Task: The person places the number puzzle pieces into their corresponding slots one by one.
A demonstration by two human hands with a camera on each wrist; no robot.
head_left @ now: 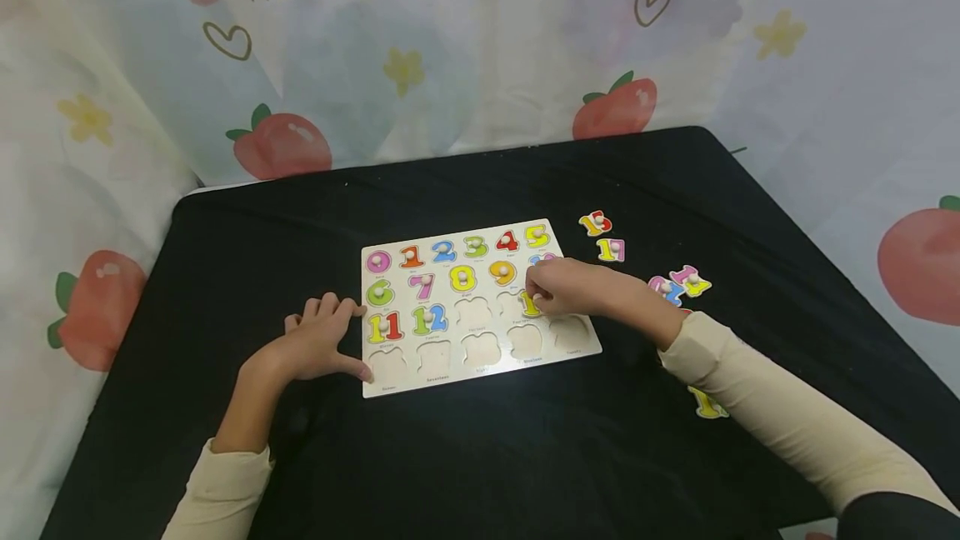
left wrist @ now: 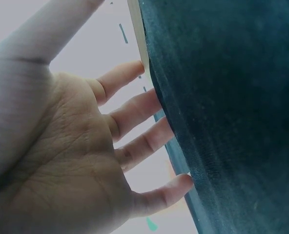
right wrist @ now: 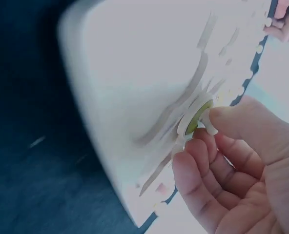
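A pale wooden number puzzle board (head_left: 453, 340) lies tilted slightly on the black cloth. My right hand (head_left: 573, 286) is over its right side and pinches a puzzle piece (head_left: 530, 305) with a yellow 1; the hand hides the rest of its number. In the right wrist view thumb and fingers close on that piece's edge and knob (right wrist: 210, 124), right at the board's surface. At the left edge of the board, my left hand (head_left: 311, 344) has its fingers spread, thumb and fingertips touching the rim. Pieces 0 to 9, 11 (head_left: 385, 327) and 12 (head_left: 430, 319) sit in their recesses.
Loose number pieces lie right of the board: a 15 (head_left: 596, 223), a yellow-and-purple piece (head_left: 611, 250), a 14 (head_left: 690, 281) overlapping a pink-and-blue piece (head_left: 664, 288), and a yellow piece (head_left: 708, 403) partly under the right sleeve (head_left: 780, 407). A patterned curtain (head_left: 450, 40) hangs behind the table.
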